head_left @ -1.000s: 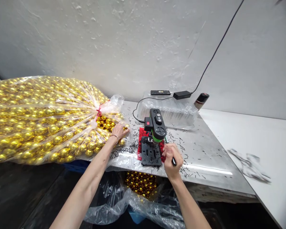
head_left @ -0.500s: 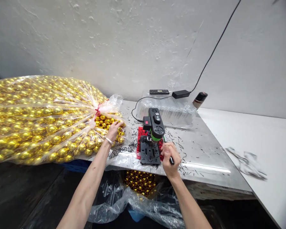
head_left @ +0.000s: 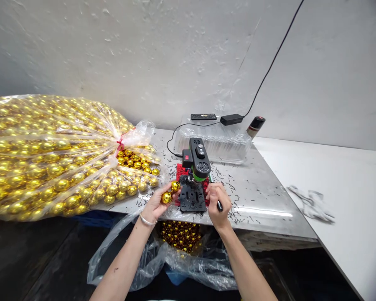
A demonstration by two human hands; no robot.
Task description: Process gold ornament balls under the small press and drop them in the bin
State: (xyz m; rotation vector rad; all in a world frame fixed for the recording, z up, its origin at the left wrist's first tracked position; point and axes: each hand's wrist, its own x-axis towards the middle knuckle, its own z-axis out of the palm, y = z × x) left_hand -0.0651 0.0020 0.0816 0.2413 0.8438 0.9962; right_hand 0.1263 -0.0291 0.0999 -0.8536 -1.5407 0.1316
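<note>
Two shiny gold balls [head_left: 166, 197] sit in the fingers of my left hand [head_left: 158, 201], just left of a small bench drill press [head_left: 200, 161]. My right hand [head_left: 219, 202] is wrapped round the drill press's lever handle [head_left: 219, 206], whose black end pokes out below the fist. The machine has a black and green head above a slotted black base plate [head_left: 192, 198]. Beneath the base lies a red mat [head_left: 179, 171]. A big clear plastic bag [head_left: 59, 159] full of gold balls lies on the left, its neck tied with red string.
Black shavings litter the metal table [head_left: 250, 184]. Behind the machine are a clear plastic tray [head_left: 213, 144], a power adapter [head_left: 232, 119] with its cable, and a spray can [head_left: 256, 126]. Gloves [head_left: 311, 205] lie at right. An open bag of gold balls [head_left: 181, 236] sits below the table edge.
My left hand has moved right and toward me from the pile by the bag's opening to beside the drill press, now holding gold balls. My right hand stays on the handle.
</note>
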